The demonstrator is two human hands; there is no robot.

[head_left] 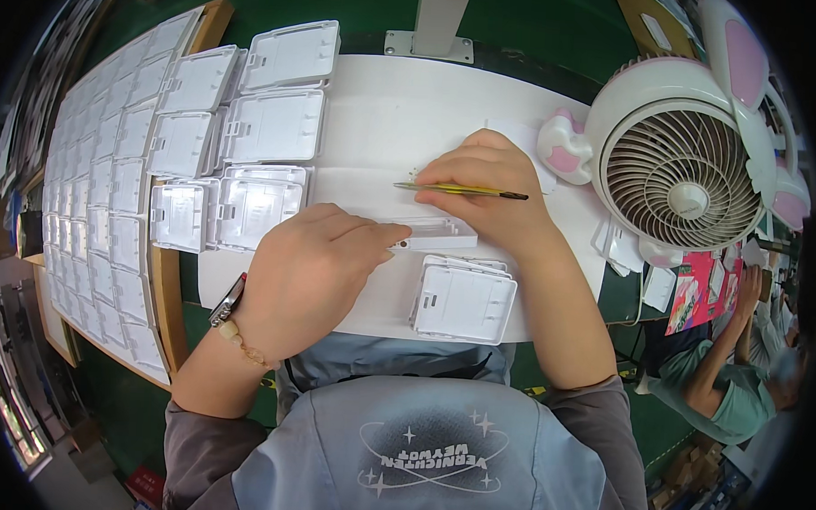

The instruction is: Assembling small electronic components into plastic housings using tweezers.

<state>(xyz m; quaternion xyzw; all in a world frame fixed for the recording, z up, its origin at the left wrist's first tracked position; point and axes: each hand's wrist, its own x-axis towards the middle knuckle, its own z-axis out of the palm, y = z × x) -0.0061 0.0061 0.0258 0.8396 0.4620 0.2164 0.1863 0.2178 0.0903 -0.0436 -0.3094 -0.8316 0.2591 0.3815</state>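
My right hand is closed around slim yellow tweezers with a dark end. Their thin tip points left, just above the white table. A few tiny gold-coloured bits lie beside that tip. Below it, a white plastic housing with raised walls rests on the table. My left hand grips the housing's left end, its fingers covering that part. Nearer to me, right of centre, sits a small stack of flat white plastic covers.
More stacked white covers stand at the table's left. Beyond them, a wood-edged board carries rows of white parts. A rabbit-eared fan occupies the right side. A metal post rises behind the table. Another person sits at far right.
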